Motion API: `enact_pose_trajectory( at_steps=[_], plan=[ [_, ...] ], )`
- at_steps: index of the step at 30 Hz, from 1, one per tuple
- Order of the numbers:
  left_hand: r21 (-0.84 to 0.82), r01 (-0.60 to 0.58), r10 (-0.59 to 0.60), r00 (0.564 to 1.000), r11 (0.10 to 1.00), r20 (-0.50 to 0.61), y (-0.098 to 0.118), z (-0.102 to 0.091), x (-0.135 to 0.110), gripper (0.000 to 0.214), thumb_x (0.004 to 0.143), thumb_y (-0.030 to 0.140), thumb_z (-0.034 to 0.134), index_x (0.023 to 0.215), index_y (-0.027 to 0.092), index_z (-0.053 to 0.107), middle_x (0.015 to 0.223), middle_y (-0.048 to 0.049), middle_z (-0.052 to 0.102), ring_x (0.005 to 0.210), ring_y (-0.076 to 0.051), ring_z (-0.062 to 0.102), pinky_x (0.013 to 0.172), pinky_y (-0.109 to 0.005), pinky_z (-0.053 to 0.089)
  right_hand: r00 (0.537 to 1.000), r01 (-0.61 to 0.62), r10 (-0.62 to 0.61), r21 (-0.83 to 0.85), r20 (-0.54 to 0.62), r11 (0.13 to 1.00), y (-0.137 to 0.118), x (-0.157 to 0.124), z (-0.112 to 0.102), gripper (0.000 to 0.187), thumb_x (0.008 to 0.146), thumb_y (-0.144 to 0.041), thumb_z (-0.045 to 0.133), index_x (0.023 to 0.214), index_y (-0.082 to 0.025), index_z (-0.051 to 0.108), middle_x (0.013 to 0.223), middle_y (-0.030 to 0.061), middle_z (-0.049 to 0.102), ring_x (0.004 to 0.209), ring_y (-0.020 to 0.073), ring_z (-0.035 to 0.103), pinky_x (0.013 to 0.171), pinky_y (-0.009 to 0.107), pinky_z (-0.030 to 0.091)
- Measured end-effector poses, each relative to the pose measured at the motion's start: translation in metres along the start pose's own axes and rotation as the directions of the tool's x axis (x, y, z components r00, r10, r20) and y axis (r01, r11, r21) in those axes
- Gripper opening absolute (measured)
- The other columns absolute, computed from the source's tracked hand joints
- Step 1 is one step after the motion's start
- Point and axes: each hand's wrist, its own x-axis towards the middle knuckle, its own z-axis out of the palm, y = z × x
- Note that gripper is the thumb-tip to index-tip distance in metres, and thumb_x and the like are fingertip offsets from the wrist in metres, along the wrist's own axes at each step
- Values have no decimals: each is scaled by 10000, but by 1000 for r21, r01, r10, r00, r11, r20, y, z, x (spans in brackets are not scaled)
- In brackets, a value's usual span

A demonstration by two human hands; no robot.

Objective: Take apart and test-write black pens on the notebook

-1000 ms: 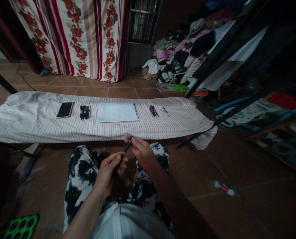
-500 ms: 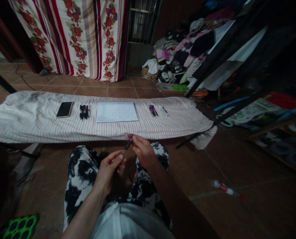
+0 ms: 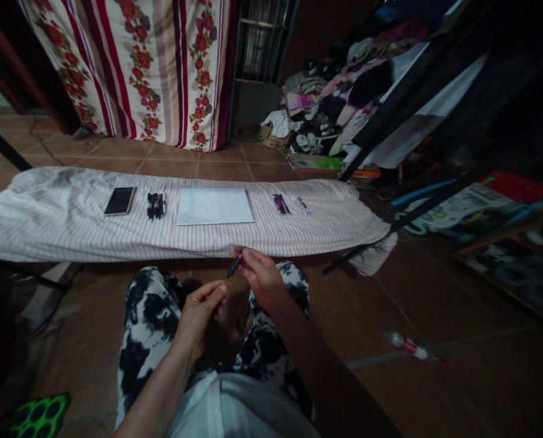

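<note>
A pale top with a vertical line down its front is worn with trousers blotched black and white.

Dark pen in both hands near striped cloth

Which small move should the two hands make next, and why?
Perhaps the left hand should pull gently away along the dark pen, because it pinches at an orange part at the lower end, while the right hand holds the upper end.
</note>
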Motion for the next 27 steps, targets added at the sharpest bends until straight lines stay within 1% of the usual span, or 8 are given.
enact_pose_trajectory(
  at_steps=[4,9,14,17,19,21,24,27],
  plan=[
    [11,13,-13,1000,1000,4,-1,-2,-2,347,608,376,728,848,129,687,552,33,544,464,-41,439,442,-154,296,999,-8,9,12,-47,1000,0,1,0,227,686,-342,682,822,-160,692,806,53,676,799,138,602,666,232,437],
    [10,23,-23,1000,1000,1,-4,-8,-2,330,636,374,709,853,126,681,552,36,536,455,-35,438,427,-145,287,987,-9,23,94,-157,996,1,6,-4,216,695,-343,673,843,-185,678,861,41,675,814,126,608,620,200,440],
    [-111,3,-4,1000,994,-5,-5,-10,2,296,664,360,694,849,129,676,584,26,560,476,-36,468,415,-132,305,970,-27,50,97,-239,995,3,7,-10,227,688,-353,672,841,-185,669,885,48,672,838,143,614,622,210,456],
    [-182,9,-16,999,983,-38,-1,-7,5,251,662,323,706,827,136,679,717,-15,633,594,-70,561,448,-130,370,970,-74,89,77,-227,994,7,5,-10,240,674,-364,676,833,-185,671,870,58,671,823,160,616,631,235,462],
    [-251,44,-58,997,967,-48,4,-3,8,196,666,268,707,816,145,682,845,-38,661,736,-110,609,546,-150,451,973,-91,99,48,-209,995,10,4,-9,232,664,-375,674,810,-195,675,862,60,670,808,168,612,644,256,464],
    [-313,85,-96,995,946,-20,7,1,12,139,690,220,686,810,149,685,913,-48,668,845,-145,619,681,-204,501,976,-122,114,-30,-187,992,15,3,-7,237,657,-386,672,795,-194,680,858,66,672,811,178,607,672,274,460],
    [-336,147,-136,989,930,56,10,6,17,88,722,180,649,795,146,686,931,-61,680,888,-181,631,785,-274,511,981,-128,109,-108,-163,986,21,3,-7,255,661,-403,665,804,-192,682,841,55,673,794,174,601,710,283,450],
    [-299,188,-164,981,935,105,9,11,20,93,738,173,636,810,139,683,927,-81,691,863,-190,650,778,-273,517,990,-119,106,-150,-95,981,28,3,-9,268,675,-418,649,788,-177,682,767,36,658,714,154,591,679,272,444]
  ],
)
